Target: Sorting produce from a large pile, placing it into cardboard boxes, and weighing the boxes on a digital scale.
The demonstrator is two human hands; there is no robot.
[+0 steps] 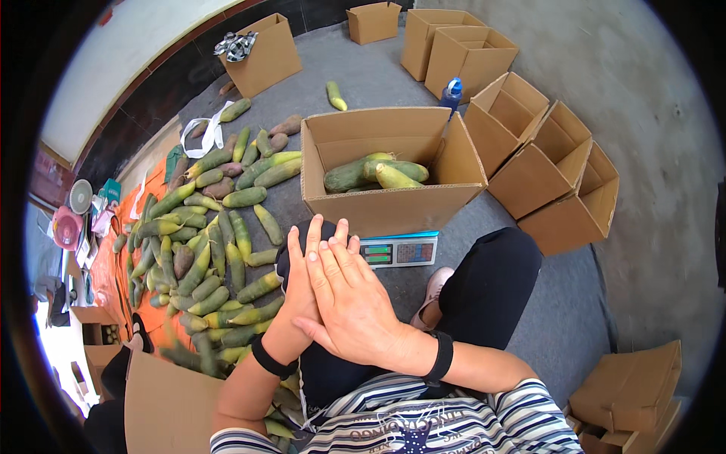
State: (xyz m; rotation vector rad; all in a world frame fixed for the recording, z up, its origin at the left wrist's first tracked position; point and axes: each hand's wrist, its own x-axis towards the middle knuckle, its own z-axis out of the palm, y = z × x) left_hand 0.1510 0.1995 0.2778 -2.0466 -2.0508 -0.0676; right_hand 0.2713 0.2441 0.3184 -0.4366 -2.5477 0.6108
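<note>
Head view shows our two hands meeting in front of us, the right hand (359,310) laid across the left hand (301,291), fingers stretched out rather than clenched; nothing is in our grasp, though what lies between the palms we cannot see. Just beyond the fingertips stands an open cardboard box (389,213), seemingly resting on a scale (404,253) whose panel faces us, and we judge this to be a pause in filling and weighing that box. Adding to it would call for parting the hands and reaching left to the heap, taking one piece around its thick middle and lowering it lengthwise over the rim; the box looks to have room left. The long green vegetables (395,177) inside it lie loosely together on the bottom, at least three of them, stout and smooth, mostly deep green with one paler and yellower toward us. More of their kind spread in a heap (198,271) to our left, over the grey floor and an orange sheet (115,265), many fading to yellow at one end, with a few reddish-brown roots (219,188) among them. They look firm and probably heavy.
</note>
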